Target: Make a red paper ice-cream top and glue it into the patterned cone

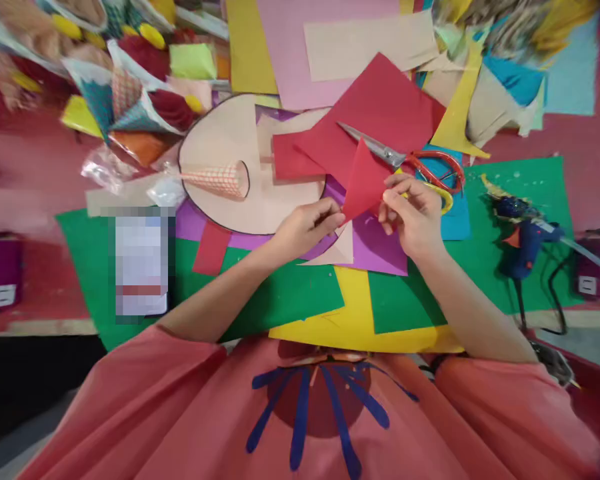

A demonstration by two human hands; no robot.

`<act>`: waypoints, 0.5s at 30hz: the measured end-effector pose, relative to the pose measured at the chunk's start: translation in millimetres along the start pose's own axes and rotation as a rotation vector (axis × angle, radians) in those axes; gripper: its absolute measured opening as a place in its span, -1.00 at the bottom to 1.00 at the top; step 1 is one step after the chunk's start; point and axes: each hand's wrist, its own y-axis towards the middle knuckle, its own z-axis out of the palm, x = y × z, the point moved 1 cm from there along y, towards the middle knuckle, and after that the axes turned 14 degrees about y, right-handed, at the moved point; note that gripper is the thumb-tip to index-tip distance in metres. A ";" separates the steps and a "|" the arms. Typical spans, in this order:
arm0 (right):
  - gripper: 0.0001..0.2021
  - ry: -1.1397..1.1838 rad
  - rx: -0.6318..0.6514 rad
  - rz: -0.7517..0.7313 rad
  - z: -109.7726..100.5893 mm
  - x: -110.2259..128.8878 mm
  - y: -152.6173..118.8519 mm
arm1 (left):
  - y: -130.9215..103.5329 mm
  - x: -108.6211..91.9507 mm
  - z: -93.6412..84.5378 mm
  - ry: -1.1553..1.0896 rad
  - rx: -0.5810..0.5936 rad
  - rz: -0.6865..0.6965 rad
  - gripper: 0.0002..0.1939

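A small red triangle of craft sheet (366,179) stands tilted between my hands, its point upward. My left hand (313,225) pinches its lower left corner between thumb and fingers. At its right edge, my right hand (414,212) has thumb and forefinger closed on the sheet. Just behind lie scissors (387,155) with red and yellow handles, on a large red sheet (375,100). Left of the hands is a cream oval cutout (220,133) with a dark outline, bearing a checked cone (220,179).
A blue glue gun (523,250) with its cord lies at right on a green sheet (545,200). A phone (143,267), blurred out, lies at left. Fabric-filled cones (135,100) crowd the back left; yellow scraps (460,107) and other offcuts pile at the back right.
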 end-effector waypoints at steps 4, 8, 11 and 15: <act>-0.70 -0.042 0.007 -0.014 -2.0 -1.3 1.4 | 0.3 -0.5 -0.9 0.055 -0.031 0.004 -0.70; -0.71 -0.058 0.004 0.004 -0.6 -0.8 0.9 | -0.4 0.0 -0.6 0.115 -0.046 0.017 -0.72; -0.72 -0.054 -0.005 0.002 -0.2 -0.5 0.9 | -1.3 -1.0 -0.5 0.177 -0.047 0.042 -0.76; -0.73 -0.068 0.008 -0.013 -1.7 -1.6 1.3 | -3.0 -2.7 -0.1 0.310 -0.050 0.079 -0.80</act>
